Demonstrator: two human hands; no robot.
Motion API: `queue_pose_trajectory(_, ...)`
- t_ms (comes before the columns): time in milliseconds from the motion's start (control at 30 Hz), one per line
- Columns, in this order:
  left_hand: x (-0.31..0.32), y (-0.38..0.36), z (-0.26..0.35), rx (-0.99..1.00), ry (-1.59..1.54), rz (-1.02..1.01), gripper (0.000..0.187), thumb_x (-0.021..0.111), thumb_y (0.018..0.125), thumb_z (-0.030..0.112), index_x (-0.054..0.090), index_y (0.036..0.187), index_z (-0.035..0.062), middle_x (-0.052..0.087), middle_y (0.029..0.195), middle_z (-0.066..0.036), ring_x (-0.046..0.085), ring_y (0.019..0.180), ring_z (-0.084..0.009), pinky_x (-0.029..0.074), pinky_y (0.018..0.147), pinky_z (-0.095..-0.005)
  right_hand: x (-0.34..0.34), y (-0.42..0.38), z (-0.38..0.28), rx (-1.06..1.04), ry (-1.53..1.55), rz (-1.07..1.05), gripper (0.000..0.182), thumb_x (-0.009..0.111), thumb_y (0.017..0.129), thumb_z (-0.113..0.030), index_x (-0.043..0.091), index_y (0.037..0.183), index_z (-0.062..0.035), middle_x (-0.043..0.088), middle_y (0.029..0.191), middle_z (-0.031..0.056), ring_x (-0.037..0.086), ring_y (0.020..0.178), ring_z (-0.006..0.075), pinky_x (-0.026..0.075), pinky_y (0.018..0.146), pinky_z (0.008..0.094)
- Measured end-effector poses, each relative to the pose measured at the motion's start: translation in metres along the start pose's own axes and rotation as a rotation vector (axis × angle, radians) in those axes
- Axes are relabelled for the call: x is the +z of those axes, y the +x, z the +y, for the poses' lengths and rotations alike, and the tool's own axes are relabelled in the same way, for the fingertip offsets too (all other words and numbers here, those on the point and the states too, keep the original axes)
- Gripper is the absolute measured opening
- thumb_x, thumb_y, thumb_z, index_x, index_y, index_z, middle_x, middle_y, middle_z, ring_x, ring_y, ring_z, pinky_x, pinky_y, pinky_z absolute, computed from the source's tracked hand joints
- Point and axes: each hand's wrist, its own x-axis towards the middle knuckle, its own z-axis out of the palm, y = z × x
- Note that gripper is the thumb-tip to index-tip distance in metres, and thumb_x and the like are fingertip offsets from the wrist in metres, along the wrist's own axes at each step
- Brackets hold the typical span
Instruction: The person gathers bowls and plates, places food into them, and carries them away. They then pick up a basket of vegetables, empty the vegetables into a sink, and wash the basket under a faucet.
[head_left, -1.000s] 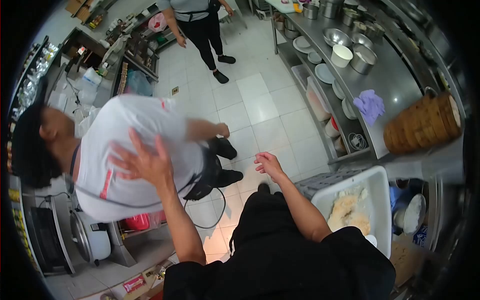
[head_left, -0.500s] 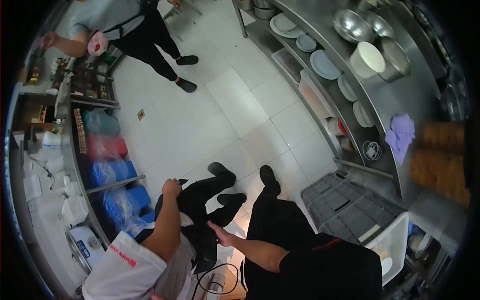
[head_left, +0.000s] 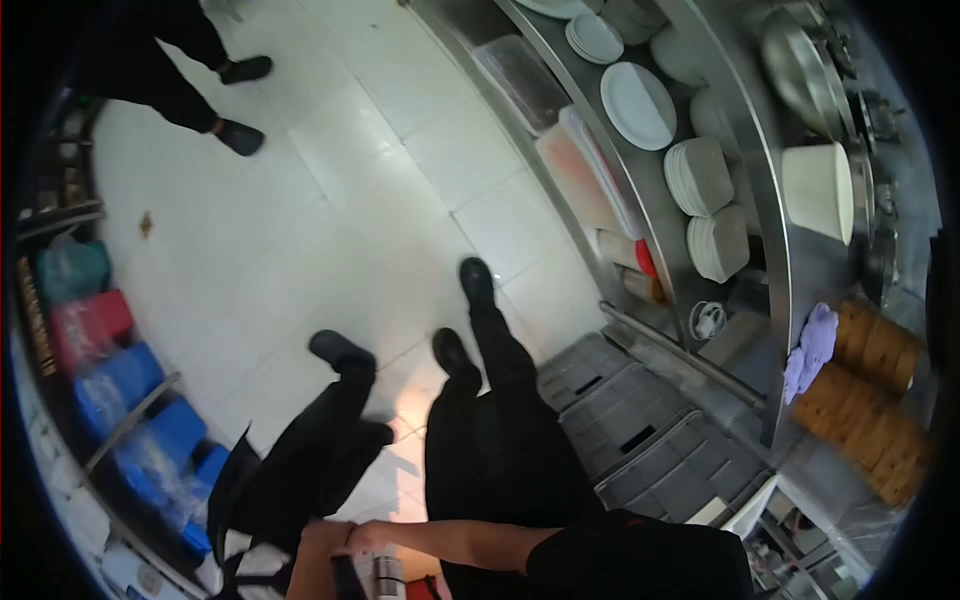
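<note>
My right forearm reaches left from a black sleeve across the bottom of the head view. My right hand is closed, its fingers pressed against the hand of a person close on my left. What my fingers hold, if anything, is hidden; a dark strip hangs just below. Loose black cloth hangs beside that person's black-trousered leg. My left hand is out of view. My own black shoes stand on the pale floor near the middle.
Metal shelves on the right carry stacked plates, a cream tub and a purple cloth. Grey crates stand by my right leg. Blue bags line the left. Another person's shoes are at upper left.
My view has swung right and down. My right hand moved from dark material by the neighbouring person to that person's hand. Their raised hand came down, and their legs shifted.
</note>
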Motion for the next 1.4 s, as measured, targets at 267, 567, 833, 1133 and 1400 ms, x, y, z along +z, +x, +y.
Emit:
queue_pose_trajectory(267,-0.115,-0.059,0.202,0.600,-0.652,1.265,0.038,0.052,0.087,0.021,0.049,0.121,0.0040,0.058,0.110,-0.017,0.057,0.099,-0.0309,0.048,0.084,-0.0433,-0.168,-0.388,-0.030,0.044,0.116,0.669,0.028,0.062,0.082,-0.018,0.059,0.106,-0.0030,0.058,0.102,0.0035,0.055,0.086,0.0124,0.045,0.076,0.0279)
queue_pose_trajectory(567,-0.104,0.058,0.210,0.465,-0.652,0.906,0.037,0.063,0.077,0.014,0.054,0.111,0.0014,0.051,0.116,-0.020,0.046,0.108,-0.0387,0.039,0.091,-0.0456,-0.275,-0.782,-0.172,0.583,-1.013,2.727,0.045,0.063,0.077,-0.017,0.050,0.116,0.0003,0.057,0.098,0.0118,0.058,0.092,0.0226,0.048,0.074,0.0339)
queue_pose_trajectory(833,-0.093,0.069,0.212,0.410,-0.586,0.897,0.036,0.062,0.076,0.015,0.056,0.110,0.0051,0.046,0.123,-0.018,0.043,0.112,-0.0389,0.038,0.093,-0.0464,-0.293,-0.873,-0.183,0.993,-1.299,2.531,0.045,0.063,0.078,-0.027,0.056,0.112,0.0019,0.061,0.095,0.0191,0.061,0.082,0.0372,0.049,0.074,0.0419)
queue_pose_trajectory(1133,-0.118,0.058,0.214,0.413,-0.495,0.895,0.034,0.061,0.078,0.015,0.055,0.111,0.0101,0.048,0.121,-0.012,0.043,0.112,-0.0351,0.037,0.092,-0.0439,-0.242,-0.984,-0.176,0.959,-0.351,2.483,0.041,0.065,0.078,-0.029,0.058,0.105,0.0017,0.062,0.089,0.0178,0.060,0.081,0.0384,0.047,0.074,0.0442)
queue_pose_trajectory(1400,-0.124,0.032,0.218,0.492,-0.481,0.859,0.034,0.061,0.080,0.019,0.055,0.112,0.0082,0.054,0.113,-0.013,0.049,0.104,-0.0361,0.041,0.087,-0.0440,-0.199,-0.777,-0.146,1.211,-0.241,2.375,0.038,0.067,0.076,-0.027,0.059,0.100,0.0009,0.062,0.086,0.0165,0.060,0.081,0.0374,0.047,0.072,0.0442)
